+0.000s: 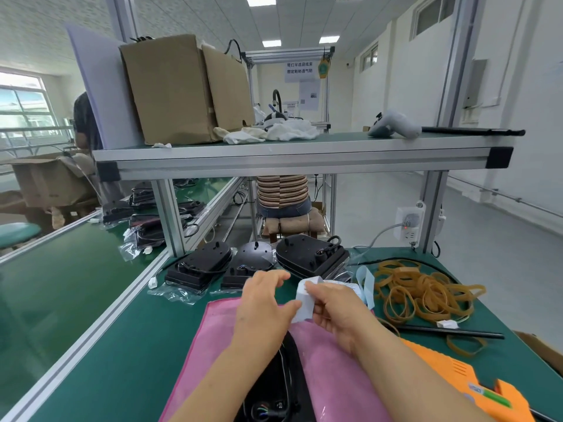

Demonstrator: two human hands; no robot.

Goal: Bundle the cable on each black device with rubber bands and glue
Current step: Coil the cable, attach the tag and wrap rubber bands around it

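Over a pink mat (pixel 213 336) on the green worktop (pixel 137 345), the right hand (pixel 338 312) pinches a white slip (pixel 306 303) that the left hand (pixel 262 303), fingers loosely spread, touches by thumb; black device (pixel 271 388) at 6 o'clock, rubber bands (pixel 426 293) at 3, glue gun (pixel 475 388) at 5.

Green table top (pixel 100 315); pink mat (pixel 213 330) at 6 o'clock. Black devices (pixel 310 254) at 12. Tan rubber bands (pixel 426 293) at 2, pale blue strip (pixel 367 281) beside. Orange glue gun (pixel 475 382) at 4. White paper slip (pixel 306 303) at centre. Brown cardboard box (pixel 170 92) at 11, white rags (pixel 286 130) at 12. Brown-and-cream striped shirt (pixel 281 190) at 12.
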